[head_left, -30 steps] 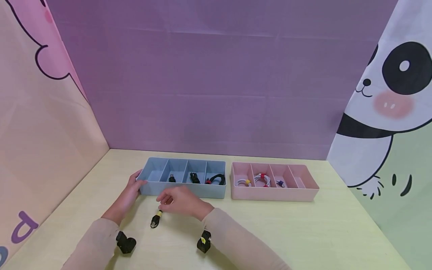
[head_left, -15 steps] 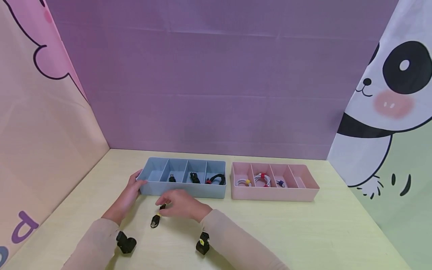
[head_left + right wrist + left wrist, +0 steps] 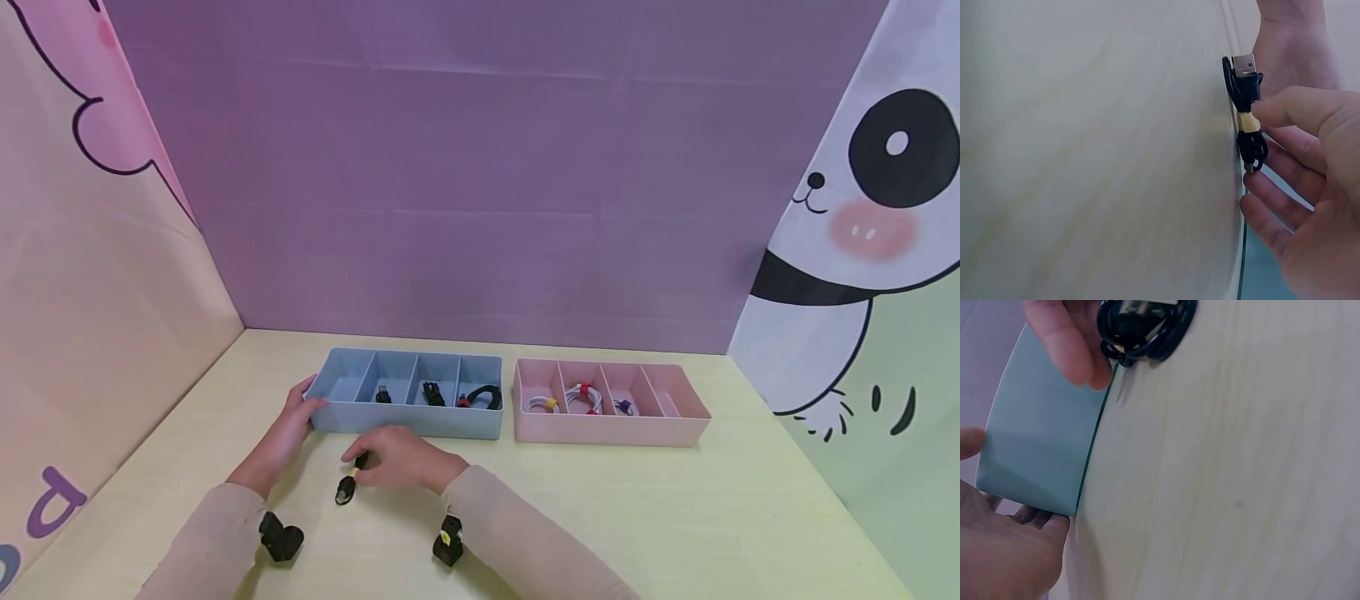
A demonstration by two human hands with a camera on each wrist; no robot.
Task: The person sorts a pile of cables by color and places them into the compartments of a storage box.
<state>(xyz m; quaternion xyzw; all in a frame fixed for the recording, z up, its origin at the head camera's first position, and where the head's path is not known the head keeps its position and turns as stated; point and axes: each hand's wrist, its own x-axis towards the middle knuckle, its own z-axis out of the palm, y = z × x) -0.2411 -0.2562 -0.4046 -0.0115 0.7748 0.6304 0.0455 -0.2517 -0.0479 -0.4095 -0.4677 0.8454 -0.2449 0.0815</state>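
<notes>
My left hand (image 3: pixel 283 433) grips the left end of a blue four-compartment box (image 3: pixel 420 422), the thumb over its front rim. In the left wrist view, this hand's fingers (image 3: pixel 1054 528) lie against the box's end wall. My right hand (image 3: pixel 405 457) pinches a black USB cable (image 3: pixel 345 490) in front of the box. The right wrist view shows the cable (image 3: pixel 1252 147) coiled and bound with a yellow band, its metal plug exposed. Thumb and index finger meet around the band, while the other fingers (image 3: pixel 1266 222) are loosely bent.
Black cables (image 3: pixel 432 394) lie in three compartments of the blue box; the leftmost one holds nothing visible. Beside it on the right stands a pink divided box (image 3: pixel 611 430) with white cables (image 3: pixel 582 397) in three compartments. A purple backdrop (image 3: pixel 487 183) rises behind the pale table (image 3: pixel 675 517).
My right hand has moved slightly left and down, and its fingers have come around the black USB cable. The left hand and both boxes stay in place.
</notes>
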